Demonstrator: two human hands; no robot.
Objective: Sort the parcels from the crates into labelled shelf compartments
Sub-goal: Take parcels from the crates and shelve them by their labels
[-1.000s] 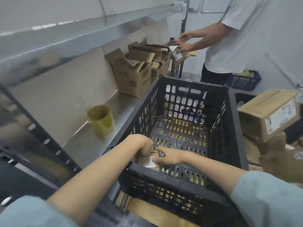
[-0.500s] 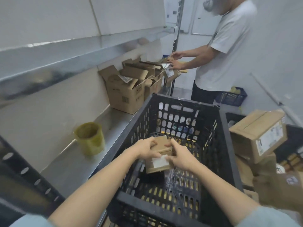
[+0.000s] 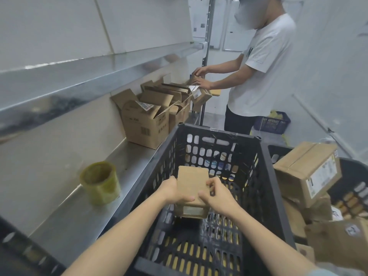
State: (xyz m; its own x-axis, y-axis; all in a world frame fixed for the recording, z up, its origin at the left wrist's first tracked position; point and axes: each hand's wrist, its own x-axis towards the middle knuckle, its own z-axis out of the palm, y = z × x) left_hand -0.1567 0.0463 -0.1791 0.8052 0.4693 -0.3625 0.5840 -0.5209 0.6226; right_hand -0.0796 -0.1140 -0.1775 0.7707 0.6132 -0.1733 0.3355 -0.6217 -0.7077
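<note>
Head view, small brown parcel (image 3: 192,186) raised above black crate (image 3: 264,176), left hand (image 3: 172,191) and right hand (image 3: 217,194) gripping its sides, metal shelf (image 3: 89,214) at left with yellow tape roll (image 3: 100,183), open cartons (image 3: 145,118) beyond, second person (image 3: 258,76) handling a box.

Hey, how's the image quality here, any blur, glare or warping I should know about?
Head view: wide-angle lens bows the upper shelf and crate edges; soft glare streaks the metal shelf; the tape roll and the edges look smeared; the parcel between both hands is fairly sharp, its label unreadable.
</note>
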